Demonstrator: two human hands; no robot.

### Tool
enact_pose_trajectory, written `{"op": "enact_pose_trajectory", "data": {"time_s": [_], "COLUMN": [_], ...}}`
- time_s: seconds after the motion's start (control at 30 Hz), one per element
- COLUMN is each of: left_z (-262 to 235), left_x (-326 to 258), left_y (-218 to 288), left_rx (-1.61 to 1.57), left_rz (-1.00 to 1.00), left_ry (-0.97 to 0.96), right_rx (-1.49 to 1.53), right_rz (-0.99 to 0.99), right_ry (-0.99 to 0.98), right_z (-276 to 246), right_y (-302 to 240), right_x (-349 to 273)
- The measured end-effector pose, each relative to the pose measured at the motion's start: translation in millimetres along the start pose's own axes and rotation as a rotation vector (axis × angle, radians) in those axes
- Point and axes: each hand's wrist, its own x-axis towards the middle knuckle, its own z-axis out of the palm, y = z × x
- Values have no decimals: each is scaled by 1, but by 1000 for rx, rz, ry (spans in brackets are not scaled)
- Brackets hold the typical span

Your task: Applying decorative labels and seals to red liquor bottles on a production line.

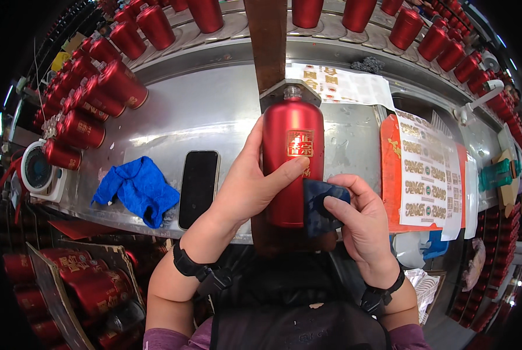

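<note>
A glossy red bottle (284, 125) with gold characters on its front lies in front of me, its clear glass neck pointing away. My left hand (243, 175) grips it from the left side, thumb laid across the front below the gold print. My right hand (363, 219) pinches a thin dark blue scraper-like piece (319, 205) and holds it against the bottle's lower right side. The neck rests by a metal bracket (310, 93) on a brown wooden post (267, 44). What lies under the bottle is mostly hidden.
Left on the metal table (214, 87) are a crumpled blue cloth (137, 189) and a black phone (199, 188). Sheets of gold stickers (427, 169) lie at right over an orange-red board (391, 151). Several red bottles (127, 84) stand left and along the far conveyor (325, 35).
</note>
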Motion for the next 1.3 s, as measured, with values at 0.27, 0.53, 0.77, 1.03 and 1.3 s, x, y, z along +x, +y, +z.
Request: {"op": "enact_pose_trajectory", "data": {"time_s": [0.27, 0.53, 0.77, 1.03, 1.3], "left_z": [-1, 0, 0, 0, 1], "left_x": [2, 2, 1, 2, 1], "left_y": [-4, -6, -6, -6, -4], "left_rx": [-81, -51, -56, -63, -86], "left_rz": [16, 21, 28, 14, 18], "left_ry": [8, 15, 13, 10, 6], "right_rx": [-19, -15, -22, -28, -27], "right_rz": [-11, -2, 2, -2, -5], "right_ry": [20, 26, 22, 10, 5], "right_z": [1, 2, 2, 0, 1], "right_y": [1, 1, 1, 3, 3], "right_x": [0, 1, 1, 2, 1]}}
